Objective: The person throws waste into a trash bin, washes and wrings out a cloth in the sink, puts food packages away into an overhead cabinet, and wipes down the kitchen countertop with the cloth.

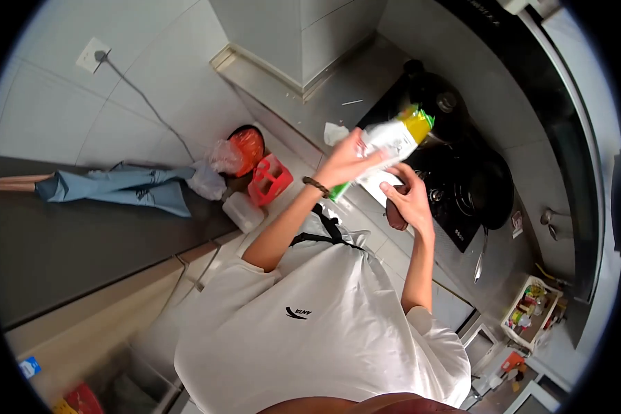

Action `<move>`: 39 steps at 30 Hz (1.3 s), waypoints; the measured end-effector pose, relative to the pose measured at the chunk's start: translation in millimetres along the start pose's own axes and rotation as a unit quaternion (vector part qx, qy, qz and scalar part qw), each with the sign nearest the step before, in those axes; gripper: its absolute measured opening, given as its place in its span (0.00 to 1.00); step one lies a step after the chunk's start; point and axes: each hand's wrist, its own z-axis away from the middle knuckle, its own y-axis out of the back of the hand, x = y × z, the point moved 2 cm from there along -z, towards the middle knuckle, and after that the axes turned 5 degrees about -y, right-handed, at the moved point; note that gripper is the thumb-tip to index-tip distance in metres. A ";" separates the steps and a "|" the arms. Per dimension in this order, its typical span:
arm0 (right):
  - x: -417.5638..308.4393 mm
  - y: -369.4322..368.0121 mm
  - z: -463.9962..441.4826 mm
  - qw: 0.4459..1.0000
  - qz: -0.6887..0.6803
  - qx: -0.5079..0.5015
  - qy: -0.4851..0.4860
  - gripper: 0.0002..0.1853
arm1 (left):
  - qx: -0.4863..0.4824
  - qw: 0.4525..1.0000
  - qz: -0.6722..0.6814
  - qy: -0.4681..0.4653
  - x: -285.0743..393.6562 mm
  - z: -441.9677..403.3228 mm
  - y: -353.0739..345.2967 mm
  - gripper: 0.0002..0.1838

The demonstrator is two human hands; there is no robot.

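Note:
My left hand (pixel 348 157), with a braided bracelet at the wrist, grips a white plastic packet (pixel 391 141) with green and yellow ends. The packet is tilted in front of my chest, near the stove, and partly blurred. To its right, my right hand (pixel 412 199) is closed around a dark reddish-brown rounded object (pixel 395 215). Fingers and palm cover part of that object, so its kind cannot be made out. Something white shows between the two hands, close to the packet's lower side.
Beyond my hands is a black gas stove (pixel 455 186) with a dark wok (pixel 490 190) on it. A red plastic basket (pixel 269 181), a clear container (pixel 243 212) and a blue umbrella-like cloth (pixel 117 190) lie on the left counter. A condiment rack (pixel 531 312) stands right.

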 end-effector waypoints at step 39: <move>178.3 -18.1 -88.2 0.965 -0.014 0.133 -0.226 0.11 | 0.232 0.740 -0.627 -0.073 -202.7 -112.5 103.5 0.09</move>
